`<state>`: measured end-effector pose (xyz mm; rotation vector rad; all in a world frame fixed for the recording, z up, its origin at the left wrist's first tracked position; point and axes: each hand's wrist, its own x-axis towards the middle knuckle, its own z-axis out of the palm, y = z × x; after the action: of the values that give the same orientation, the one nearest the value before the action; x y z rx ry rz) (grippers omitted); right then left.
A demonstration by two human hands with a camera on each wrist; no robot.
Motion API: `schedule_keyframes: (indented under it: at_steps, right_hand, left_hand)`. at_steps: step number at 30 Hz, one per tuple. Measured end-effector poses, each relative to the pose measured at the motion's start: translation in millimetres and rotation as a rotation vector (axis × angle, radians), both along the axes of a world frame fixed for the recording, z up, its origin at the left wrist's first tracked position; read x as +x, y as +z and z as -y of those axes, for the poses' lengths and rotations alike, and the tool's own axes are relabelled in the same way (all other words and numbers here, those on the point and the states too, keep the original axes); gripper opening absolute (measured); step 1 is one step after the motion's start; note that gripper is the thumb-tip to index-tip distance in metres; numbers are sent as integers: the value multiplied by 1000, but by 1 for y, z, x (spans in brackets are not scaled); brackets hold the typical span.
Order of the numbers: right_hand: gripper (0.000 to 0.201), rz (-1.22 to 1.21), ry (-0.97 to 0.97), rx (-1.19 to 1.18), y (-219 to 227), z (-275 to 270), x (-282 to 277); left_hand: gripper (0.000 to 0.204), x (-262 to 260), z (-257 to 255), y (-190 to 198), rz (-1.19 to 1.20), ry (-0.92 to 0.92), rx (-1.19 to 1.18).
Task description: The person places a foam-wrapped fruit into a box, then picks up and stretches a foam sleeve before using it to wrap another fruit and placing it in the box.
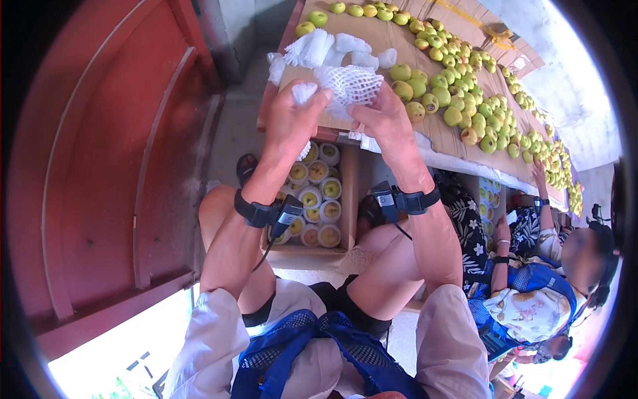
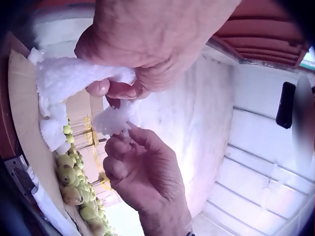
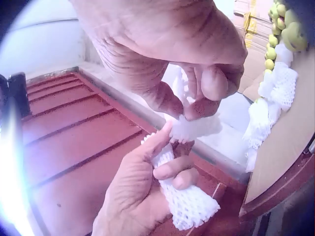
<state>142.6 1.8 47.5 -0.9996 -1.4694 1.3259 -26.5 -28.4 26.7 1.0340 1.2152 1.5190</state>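
My left hand [image 1: 292, 120] grips a white foam net sleeve [image 3: 189, 204] in its curled fingers, the flared end sticking out below them in the right wrist view. Between the two hands is a second foam net [image 1: 349, 86], its mesh spread wide. My right hand [image 1: 387, 123] pinches the edge of this net between thumb and fingers, and the left fingertips are right at its other side. Both hands are raised at the near corner of the cardboard-covered table. More foam nets [image 1: 312, 48] lie in a loose pile just beyond them.
Many green apples [image 1: 458, 100] spread along the table [image 1: 425, 130] to the right. Below, between the knees, a cardboard box [image 1: 349, 199] holds apples in foam nets. A red metal door [image 1: 113, 159] stands at the left. Another person [image 1: 531, 306] sits at the right.
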Motion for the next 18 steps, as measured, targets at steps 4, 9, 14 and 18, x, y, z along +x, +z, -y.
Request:
schedule_keyframes:
  at_steps: [4, 9, 14, 18]
  right_hand:
    - [28, -45, -37, 50, -7, -6, 5]
    - [27, -171, -136, -82, -13, -11, 14]
    - [22, -297, -85, -175, -18, -11, 12]
    - [24, -180, -15, -94, -6, -2, 4]
  left_hand:
    - [27, -12, 3, 1, 145, -128, -88]
    - [25, -11, 8, 3, 280, -305, -132]
    - [26, -9, 6, 1, 260, -298, -169]
    - [26, -6, 3, -2, 388, -261, -124]
